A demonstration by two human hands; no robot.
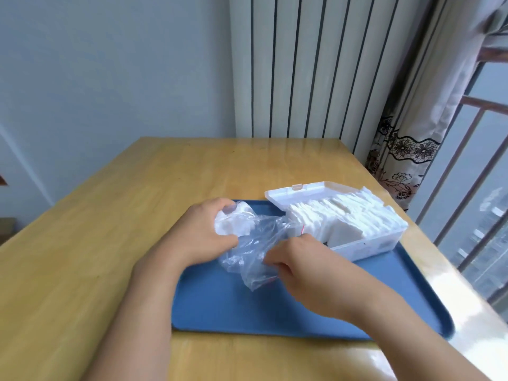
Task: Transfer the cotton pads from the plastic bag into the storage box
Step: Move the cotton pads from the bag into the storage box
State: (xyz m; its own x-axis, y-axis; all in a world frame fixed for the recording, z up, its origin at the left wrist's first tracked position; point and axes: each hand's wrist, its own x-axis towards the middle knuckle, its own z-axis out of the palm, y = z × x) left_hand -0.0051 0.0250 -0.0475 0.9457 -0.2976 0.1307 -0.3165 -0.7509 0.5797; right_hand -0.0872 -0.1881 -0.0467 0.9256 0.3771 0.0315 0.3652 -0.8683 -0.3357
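Now my left hand point(204, 232) grips the crumpled clear plastic bag point(253, 254) with its few white cotton pads point(233, 225), while my right hand point(299, 266) pinches its lower end. Both hover over the blue tray point(275, 312), beside the open white storage box point(365, 243) packed with pads.

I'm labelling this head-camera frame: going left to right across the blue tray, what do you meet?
Left hand gripping the bag's padded end → clear plastic bag → right hand pinching the bag → open storage box packed with cotton pads, all over the blue tray.
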